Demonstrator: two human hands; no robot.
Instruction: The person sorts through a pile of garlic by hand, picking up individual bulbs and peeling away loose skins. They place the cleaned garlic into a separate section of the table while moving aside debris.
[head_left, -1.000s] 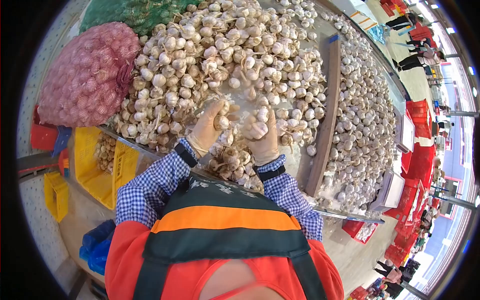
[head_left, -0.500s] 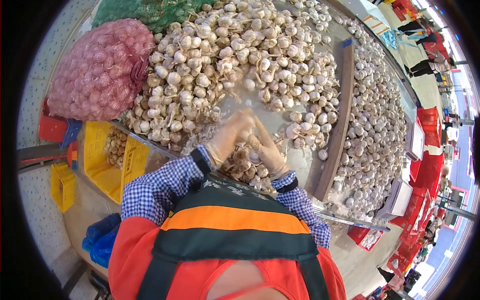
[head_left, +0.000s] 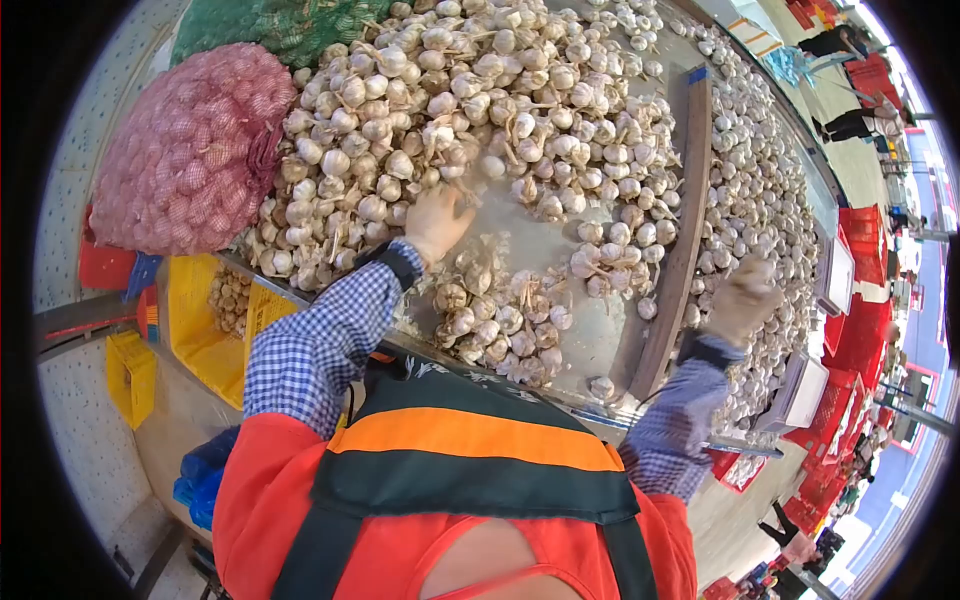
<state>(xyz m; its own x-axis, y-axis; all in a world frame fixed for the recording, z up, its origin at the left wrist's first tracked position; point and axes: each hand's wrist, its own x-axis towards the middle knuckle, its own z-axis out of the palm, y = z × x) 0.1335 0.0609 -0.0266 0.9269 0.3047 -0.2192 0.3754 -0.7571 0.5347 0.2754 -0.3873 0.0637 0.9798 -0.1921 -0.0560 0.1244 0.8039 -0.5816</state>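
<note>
My left hand, in a beige glove, rests with its fingers spread at the near edge of the big pile of garlic bulbs. Just below it, a small heap of bulbs lies on the metal table. My right hand, also gloved and blurred, hangs beyond the wooden divider, over the sorted garlic on the right side. Whether it holds a bulb cannot be seen.
A pink mesh sack of garlic and a green one lie at the far left. Yellow crates stand below the table's left edge, red crates at the right. Other people work at the top right.
Both hands were together over the small heap. Now the right hand has swung right, past the divider, and the left hand has moved up to the big pile's edge.
</note>
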